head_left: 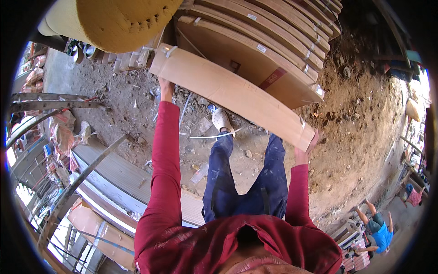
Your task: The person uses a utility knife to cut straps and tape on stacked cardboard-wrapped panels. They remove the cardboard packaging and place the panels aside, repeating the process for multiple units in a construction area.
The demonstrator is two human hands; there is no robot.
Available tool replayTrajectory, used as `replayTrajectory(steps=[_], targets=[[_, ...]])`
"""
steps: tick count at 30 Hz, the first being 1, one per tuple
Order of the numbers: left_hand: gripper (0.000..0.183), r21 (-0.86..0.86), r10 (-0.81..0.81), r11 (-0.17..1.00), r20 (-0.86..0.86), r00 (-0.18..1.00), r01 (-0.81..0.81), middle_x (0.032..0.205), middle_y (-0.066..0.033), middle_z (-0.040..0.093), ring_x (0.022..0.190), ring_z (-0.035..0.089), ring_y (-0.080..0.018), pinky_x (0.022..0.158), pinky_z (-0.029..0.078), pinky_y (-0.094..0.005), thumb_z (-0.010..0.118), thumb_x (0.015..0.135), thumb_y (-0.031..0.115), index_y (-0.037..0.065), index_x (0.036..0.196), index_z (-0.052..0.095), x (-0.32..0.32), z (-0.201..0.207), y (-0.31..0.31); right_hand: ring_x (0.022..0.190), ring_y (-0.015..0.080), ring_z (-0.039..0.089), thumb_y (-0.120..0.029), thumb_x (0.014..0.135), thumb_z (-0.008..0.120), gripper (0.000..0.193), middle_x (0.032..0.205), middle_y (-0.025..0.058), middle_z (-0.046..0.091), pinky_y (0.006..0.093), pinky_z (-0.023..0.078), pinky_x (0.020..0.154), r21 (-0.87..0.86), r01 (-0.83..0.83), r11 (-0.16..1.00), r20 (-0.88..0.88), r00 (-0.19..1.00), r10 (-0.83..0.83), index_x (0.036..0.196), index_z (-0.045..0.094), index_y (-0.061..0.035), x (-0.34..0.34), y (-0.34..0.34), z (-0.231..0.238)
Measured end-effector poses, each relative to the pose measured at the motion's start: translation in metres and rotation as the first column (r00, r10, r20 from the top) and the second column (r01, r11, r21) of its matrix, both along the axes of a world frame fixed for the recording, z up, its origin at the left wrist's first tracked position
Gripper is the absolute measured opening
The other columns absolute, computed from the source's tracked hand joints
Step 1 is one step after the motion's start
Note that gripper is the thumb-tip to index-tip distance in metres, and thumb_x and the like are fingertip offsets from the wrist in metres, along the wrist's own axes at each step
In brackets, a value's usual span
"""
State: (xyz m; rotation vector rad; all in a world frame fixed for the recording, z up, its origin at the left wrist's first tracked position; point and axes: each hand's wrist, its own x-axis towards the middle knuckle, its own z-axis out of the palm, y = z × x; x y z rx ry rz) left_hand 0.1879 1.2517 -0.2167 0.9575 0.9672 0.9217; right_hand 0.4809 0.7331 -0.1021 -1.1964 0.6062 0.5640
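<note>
stack of flat cardboard cartons (273, 41) at the top of the view, leaning in overlapping layers and bound with pale straps; brown dirt ground (360, 118) below and to the right of it, littered with stones and scraps; long flat cardboard box (232, 93) held in front of the stack, running on a slant from upper left to lower right, lifted clear of the ground with its far long side close against the front carton; grey boards (118, 176) lying on the left, with a rusty metal bar (77, 182) slanting across them; person's legs in dark blue trousers (242, 182) under the box, one pale clog (222, 119) on the dirt; both arms in red sleeves reach up to the box; left hand (166, 88) closed on the box's lower edge near its upper-left end, grip clamped on the cardboard; right hand (309, 147) pressed at the box's lower-right end, fingers curled around that corner, grip clamped there too; another person in a blue shirt (381, 233) crouches far off at lower right; yellow rounded shape (123, 20), blurred, fills the upper-left corner.
</note>
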Motion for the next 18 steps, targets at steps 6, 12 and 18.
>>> replayTrajectory(steps=[6, 12, 18], targets=[[0.043, -0.227, 0.236, 0.948, 0.038, 0.971, -0.222, 0.119, -0.0117, 0.064, 0.102, 0.066, -0.0255, 0.088, 0.055, -0.0396, 0.051, 0.097, 0.033, 0.004, 0.129, 0.054, -0.005, 0.030, -0.044, 0.102, 0.0269, 0.060, -0.046, 0.093, 0.048, 0.039, 0.106, 0.0095, 0.061, 0.0416, 0.047, 0.093, -0.017, -0.145, 0.989, -0.051, 0.988, 0.144, 0.104, 0.054, -0.0089, -0.024, -0.026, 0.039], [0.042, -0.455, 0.246, 0.853, -0.078, 0.966, -0.254, 0.119, -0.0106, 0.063, 0.105, 0.063, -0.0248, 0.090, 0.053, -0.0385, 0.054, 0.095, 0.031, 0.005, 0.128, 0.055, -0.053, 0.006, -0.123, 0.095, 0.0231, 0.062, -0.041, 0.095, 0.048, 0.047, 0.108, 0.0132, 0.065, 0.0353, 0.047, 0.089, -0.357, -0.630, 0.690, 0.087, 0.713, 0.696, 0.102, 0.065, 0.0021, -0.039, -0.059, 0.052], [0.041, -0.439, 0.162, 0.867, -0.195, 0.967, -0.234, 0.120, -0.0096, 0.061, 0.107, 0.060, -0.0242, 0.092, 0.050, -0.0375, 0.056, 0.093, 0.028, 0.006, 0.127, 0.055, -0.095, 0.018, -0.152, 0.093, 0.0202, 0.061, -0.033, 0.091, 0.060, 0.035, 0.103, 0.0109, 0.066, 0.0333, 0.047, 0.086, -0.474, -0.830, 0.295, 0.031, 0.319, 0.947, 0.102, 0.066, 0.0000, -0.046, -0.062, 0.074]])
